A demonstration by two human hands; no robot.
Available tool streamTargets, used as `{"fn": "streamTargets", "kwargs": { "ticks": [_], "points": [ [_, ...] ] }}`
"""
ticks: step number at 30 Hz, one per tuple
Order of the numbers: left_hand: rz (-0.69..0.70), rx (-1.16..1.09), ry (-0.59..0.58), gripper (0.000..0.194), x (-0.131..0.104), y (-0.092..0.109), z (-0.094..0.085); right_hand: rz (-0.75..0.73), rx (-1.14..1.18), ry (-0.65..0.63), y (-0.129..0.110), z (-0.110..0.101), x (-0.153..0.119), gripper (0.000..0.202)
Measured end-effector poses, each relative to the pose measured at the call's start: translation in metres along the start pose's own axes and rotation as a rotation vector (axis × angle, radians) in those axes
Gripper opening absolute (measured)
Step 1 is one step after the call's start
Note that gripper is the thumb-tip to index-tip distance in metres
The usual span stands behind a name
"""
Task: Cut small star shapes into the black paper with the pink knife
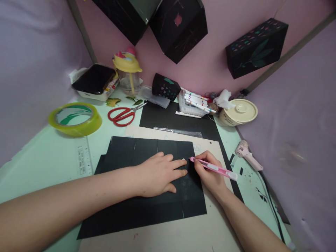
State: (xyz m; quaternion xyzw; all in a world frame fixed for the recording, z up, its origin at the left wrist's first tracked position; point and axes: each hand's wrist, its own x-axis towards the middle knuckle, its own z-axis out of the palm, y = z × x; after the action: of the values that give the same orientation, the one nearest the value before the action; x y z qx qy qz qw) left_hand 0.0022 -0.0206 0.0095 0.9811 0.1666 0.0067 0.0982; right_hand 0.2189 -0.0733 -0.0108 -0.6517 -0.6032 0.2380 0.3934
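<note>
A sheet of black card point(157, 206) lies on a pale board point(115, 241), and a few light lines mark it. My left hand point(160, 175) rests flat on the card with its fingers spread. Between thumb and fingers, my right hand point(210, 171) grips a pink craft knife point(214, 167). The knife's tip points left at the card near its right edge, close to my left fingertips; whether it touches is too small to tell. A tiny light cut-out point(183, 159) shows beside my left index finger. On the board above lies a small black star point(210, 142).
Red-handled scissors point(124, 116), a roll of tape point(76, 119) and a clear ruler point(84, 157) are on the left. White markers point(195, 99) and a cream lidded pot point(240, 112) stand behind. A pink glue gun point(248, 155) with its cord lies right. Black boxes point(178, 29) hang overhead.
</note>
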Motion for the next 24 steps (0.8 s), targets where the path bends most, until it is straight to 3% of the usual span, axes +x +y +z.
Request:
{"fn": "streamTargets", "kwargs": {
  "ticks": [14, 24],
  "points": [
    [-0.003, -0.029, 0.005, 0.051, 0.0010, 0.0000, -0.0038, -0.230, -0.195, 0.015, -0.0002, 0.0067, -0.0080, 0.005],
    [-0.010, -0.046, -0.019, 0.046, 0.0015, -0.0001, -0.0042, -0.304, -0.213, 0.012, 0.0020, 0.0074, -0.0089, 0.007]
  ]
}}
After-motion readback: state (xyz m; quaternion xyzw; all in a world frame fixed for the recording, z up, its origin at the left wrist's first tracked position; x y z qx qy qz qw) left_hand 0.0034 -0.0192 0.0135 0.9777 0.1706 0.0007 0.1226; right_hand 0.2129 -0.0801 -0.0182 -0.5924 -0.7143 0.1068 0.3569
